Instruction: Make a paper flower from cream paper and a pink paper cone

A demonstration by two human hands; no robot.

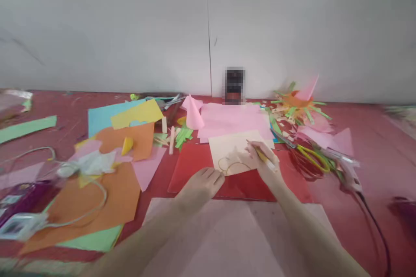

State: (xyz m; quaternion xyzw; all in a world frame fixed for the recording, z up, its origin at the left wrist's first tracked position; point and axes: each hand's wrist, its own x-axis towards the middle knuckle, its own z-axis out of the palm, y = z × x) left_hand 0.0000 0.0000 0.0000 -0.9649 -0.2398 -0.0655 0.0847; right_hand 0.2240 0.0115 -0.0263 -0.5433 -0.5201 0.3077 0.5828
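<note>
Holding a yellow pencil (261, 155) over a cream sheet (224, 147), the right hand (267, 174) was midway along a red counter (373, 138), its fingers clamped round the shaft. The cream sheet lay partly over a red sheet (191, 164). The pencil's narrow end pointed left and toward the counter's far edge; its long axis ran diagonally, the pale blunt end slanting back toward the near right corner. Whether the tip touched paper could not be told. The left hand (202, 184) was at the cream sheet's near left corner, fingers close together and curled; whether they pinched anything was unclear. Thin curved lines (238, 163) showed between the hands. The step looked like marking the sheet; the next move seemed to call for steady paper and a lowered tip. Yellow-handled scissors (300, 149) and a glue gun (350, 175) lay toward the counter's right edge.
</note>
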